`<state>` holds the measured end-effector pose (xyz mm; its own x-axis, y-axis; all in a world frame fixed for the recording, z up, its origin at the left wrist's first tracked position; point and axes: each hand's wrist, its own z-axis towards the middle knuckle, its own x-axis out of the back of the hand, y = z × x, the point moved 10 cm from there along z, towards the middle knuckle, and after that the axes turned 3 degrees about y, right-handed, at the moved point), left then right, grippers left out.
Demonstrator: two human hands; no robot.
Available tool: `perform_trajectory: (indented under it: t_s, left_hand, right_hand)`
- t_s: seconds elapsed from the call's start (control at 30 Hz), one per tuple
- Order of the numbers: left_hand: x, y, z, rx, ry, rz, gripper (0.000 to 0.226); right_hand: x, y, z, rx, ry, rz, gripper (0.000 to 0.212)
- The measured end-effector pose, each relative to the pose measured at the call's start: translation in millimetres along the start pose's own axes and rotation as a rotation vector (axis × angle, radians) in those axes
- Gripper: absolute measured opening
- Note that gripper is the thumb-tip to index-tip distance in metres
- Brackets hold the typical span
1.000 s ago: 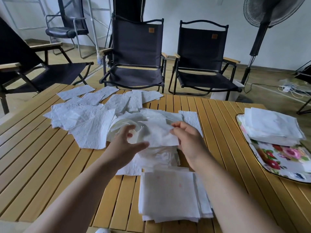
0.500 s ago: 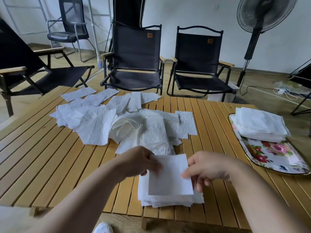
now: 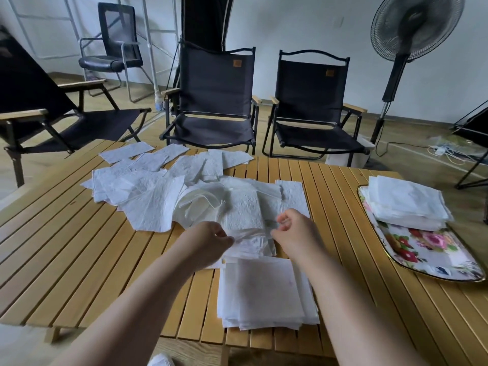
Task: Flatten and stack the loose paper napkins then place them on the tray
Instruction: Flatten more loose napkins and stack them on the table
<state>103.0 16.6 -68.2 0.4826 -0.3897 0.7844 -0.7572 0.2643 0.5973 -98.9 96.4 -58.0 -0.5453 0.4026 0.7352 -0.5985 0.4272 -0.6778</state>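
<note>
On the slatted table (image 3: 79, 260) the loose napkins (image 3: 148, 202) sprawled from ten to twelve o'clock, and the flowered tray (image 3: 427, 257) at three o'clock already bore a pile (image 3: 406, 204). The flat stack (image 3: 266, 291) at six o'clock had just gained a sheet, and both hands had gone back to the heap. The left hand (image 3: 208, 240) pinched a crumpled napkin (image 3: 245, 220) by its near edge. The right hand (image 3: 297, 233) curled beside it; I couldn't tell if it gripped. Plenty remained, I judged.
</note>
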Motion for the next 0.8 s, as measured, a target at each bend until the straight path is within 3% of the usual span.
perform_trajectory:
  t_s: [0.1, 0.17, 0.33, 0.53, 0.8]
  left_hand:
    - [13, -15, 5, 0.037, 0.040, -0.011, 0.019]
    - [18, -24, 7, 0.058, 0.050, -0.028, 0.018]
    - [21, -37, 12, 0.075, 0.050, -0.028, 0.019]
    - [20, -35, 14, 0.070, 0.038, -0.039, 0.021]
    - [11, -18, 9, 0.036, 0.020, -0.030, 0.021]
  right_hand:
    - [-32, -13, 7, 0.114, -0.036, -0.061, 0.048]
    - [-44, -17, 11, 0.141, -0.012, -0.116, 0.053]
    - [-44, -14, 21, 0.040, 0.077, -0.015, 0.032]
    - [-34, -20, 23, 0.079, 0.079, -0.016, 0.016]
    - [-28, -16, 15, 0.146, 0.091, -0.117, 0.012]
